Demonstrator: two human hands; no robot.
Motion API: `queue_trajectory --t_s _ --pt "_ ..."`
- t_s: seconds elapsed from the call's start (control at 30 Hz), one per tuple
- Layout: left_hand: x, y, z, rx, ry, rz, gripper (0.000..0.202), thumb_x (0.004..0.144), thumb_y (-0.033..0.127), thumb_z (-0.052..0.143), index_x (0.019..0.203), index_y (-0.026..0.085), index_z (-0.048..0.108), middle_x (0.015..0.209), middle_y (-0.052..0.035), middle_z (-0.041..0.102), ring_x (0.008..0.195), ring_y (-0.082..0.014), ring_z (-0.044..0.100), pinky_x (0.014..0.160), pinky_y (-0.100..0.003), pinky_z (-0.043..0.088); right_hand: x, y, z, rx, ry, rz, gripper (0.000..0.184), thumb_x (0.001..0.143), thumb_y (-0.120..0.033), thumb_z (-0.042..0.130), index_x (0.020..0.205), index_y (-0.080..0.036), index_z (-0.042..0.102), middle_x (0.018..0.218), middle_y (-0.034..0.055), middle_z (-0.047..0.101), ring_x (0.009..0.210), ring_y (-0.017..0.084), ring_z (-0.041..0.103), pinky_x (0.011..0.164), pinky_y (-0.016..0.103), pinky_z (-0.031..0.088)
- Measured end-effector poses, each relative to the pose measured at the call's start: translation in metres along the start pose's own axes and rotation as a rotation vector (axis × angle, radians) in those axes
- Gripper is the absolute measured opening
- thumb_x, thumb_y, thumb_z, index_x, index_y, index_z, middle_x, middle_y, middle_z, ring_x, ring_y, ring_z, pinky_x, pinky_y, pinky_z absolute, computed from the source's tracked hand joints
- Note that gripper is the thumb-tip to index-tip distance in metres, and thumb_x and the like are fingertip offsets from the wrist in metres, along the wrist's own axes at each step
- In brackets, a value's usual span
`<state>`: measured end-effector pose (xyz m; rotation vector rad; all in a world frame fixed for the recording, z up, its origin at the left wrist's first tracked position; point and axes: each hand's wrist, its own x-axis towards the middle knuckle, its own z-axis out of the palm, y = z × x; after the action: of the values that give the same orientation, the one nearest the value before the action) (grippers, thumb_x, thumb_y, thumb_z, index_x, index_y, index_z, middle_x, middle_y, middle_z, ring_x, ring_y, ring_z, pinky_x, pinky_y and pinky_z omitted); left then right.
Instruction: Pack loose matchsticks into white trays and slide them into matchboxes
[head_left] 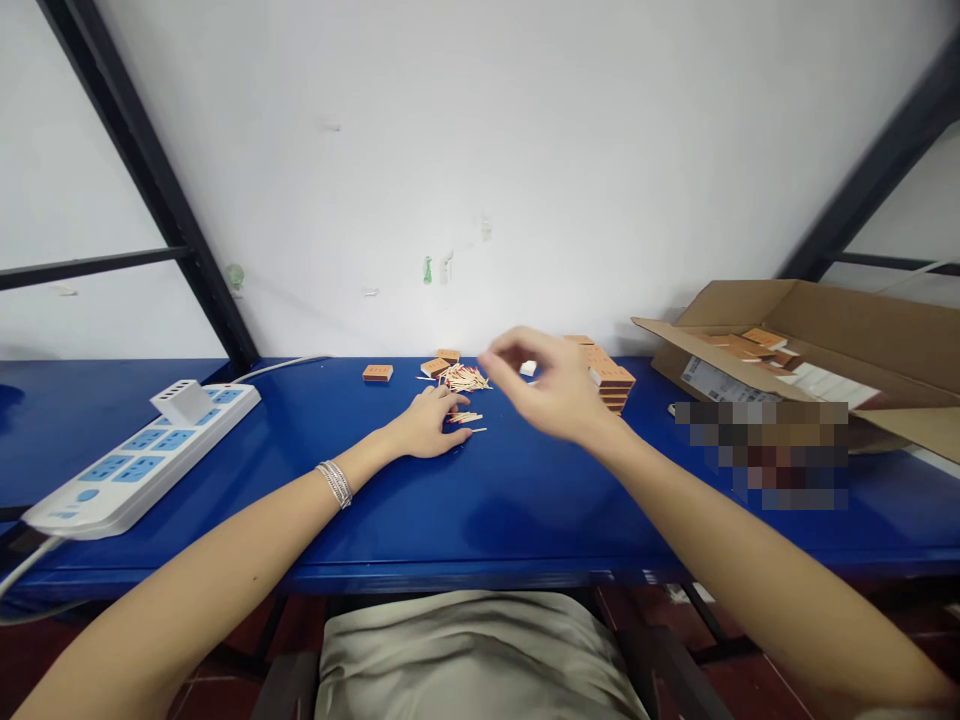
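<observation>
The left hand [426,424] is resting palm-down on the table, its fingers lying relaxed and slightly curled, with their tips just beside a small scatter of loose wooden matchsticks [465,417]. It is gripping nothing visible. The right hand [541,385] is hanging raised above the table, slightly blurred, with its thumb and forefinger curving toward each other in a loose pinch; the blur makes it impossible to tell whether it is holding anything. A larger heap of red-tipped wooden matchsticks [465,378] is lying just beyond the left fingers on a glossy blue tabletop [480,500]. Flat orange matchboxes are sitting nearby: a lone matchbox [377,373], another matchbox [435,367] at the heap's edge, and a neat stack of matchboxes [613,380] behind the right hand. Further right, an open brown cardboard carton [862,330] is holding more matchboxes.
</observation>
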<state>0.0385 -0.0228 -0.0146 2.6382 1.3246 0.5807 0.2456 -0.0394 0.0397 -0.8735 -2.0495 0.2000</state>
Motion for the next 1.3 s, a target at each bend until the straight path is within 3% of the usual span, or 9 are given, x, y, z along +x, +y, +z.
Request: queue_trajectory --t_s 0.1,0.17,0.3,0.53,0.73,1.1,1.3 --pt "0.0 0.001 -0.001 -0.008 -0.003 -0.004 0.044 0.081 0.036 0.061 0.122 0.019 0.058 0.102 -0.011 0.058 0.096 -0.0279 0.052 0.09 -0.047 0.043 0.023 0.036 0.023 -0.193 -0.214 0.231 0.017 0.084 -0.028 0.063 0.095 -0.016 0.069 0.087 0.0055 0.073 0.073 0.015 0.065 0.066 0.024 0.047" --pt "0.0 0.0 -0.002 -0.018 -0.013 0.008 0.042 0.082 0.034 0.059 0.121 0.018 0.058 0.101 -0.0103 0.059 0.095 -0.0273 0.052 0.09 -0.046 0.044 0.033 0.062 0.038 -0.346 -0.321 0.323 0.02 0.079 -0.024 0.067 0.096 -0.014 0.07 0.091 0.0078 0.073 0.08 0.018 0.066 0.069 0.025 0.046" --pt "0.0 -0.001 -0.002 -0.02 -0.02 0.045 0.04 0.083 0.031 0.057 0.121 0.017 0.058 0.1 -0.0101 0.06 0.095 -0.026 0.053 0.09 -0.045 0.043 0.032 0.091 0.053 -0.369 -0.304 0.326 0.024 0.081 -0.027 0.066 0.102 -0.015 0.068 0.097 0.0076 0.074 0.087 0.019 0.067 0.075 0.026 0.046" --pt "0.0 -0.002 -0.003 -0.036 -0.018 0.051 0.04 0.082 0.029 0.057 0.121 0.018 0.058 0.102 -0.0091 0.061 0.097 -0.0254 0.054 0.092 -0.044 0.044 0.027 0.094 0.056 -0.33 -0.271 0.296 0.015 0.084 -0.025 0.063 0.095 -0.016 0.071 0.098 0.0073 0.074 0.09 0.019 0.067 0.08 0.027 0.047" --pt "0.001 -0.003 -0.003 -0.033 -0.027 0.039 0.041 0.082 0.031 0.057 0.122 0.019 0.058 0.103 -0.0089 0.061 0.1 -0.0261 0.053 0.093 -0.044 0.044 0.026 0.095 0.056 -0.348 -0.25 0.29 0.019 0.087 -0.023 0.059 0.096 -0.018 0.074 0.101 0.0081 0.075 0.095 0.021 0.067 0.083 0.027 0.048" --pt "0.0 -0.003 -0.003 -0.023 -0.022 0.052 0.04 0.084 0.031 0.055 0.121 0.017 0.058 0.101 -0.0089 0.061 0.098 -0.0256 0.053 0.091 -0.043 0.044 0.028 0.096 0.048 -0.362 -0.072 0.287 0.025 0.091 -0.025 0.052 0.1 -0.019 0.074 0.101 0.0084 0.075 0.094 0.021 0.068 0.085 0.029 0.048" --pt "0.001 -0.003 -0.004 -0.032 -0.01 0.078 0.039 0.083 0.028 0.055 0.12 0.016 0.058 0.099 -0.0076 0.062 0.096 -0.0234 0.054 0.094 -0.04 0.043 0.026 0.082 0.037 -0.301 0.029 0.299 0.026 0.088 -0.019 0.052 0.103 -0.014 0.073 0.101 0.0106 0.075 0.089 0.021 0.069 0.084 0.029 0.049"
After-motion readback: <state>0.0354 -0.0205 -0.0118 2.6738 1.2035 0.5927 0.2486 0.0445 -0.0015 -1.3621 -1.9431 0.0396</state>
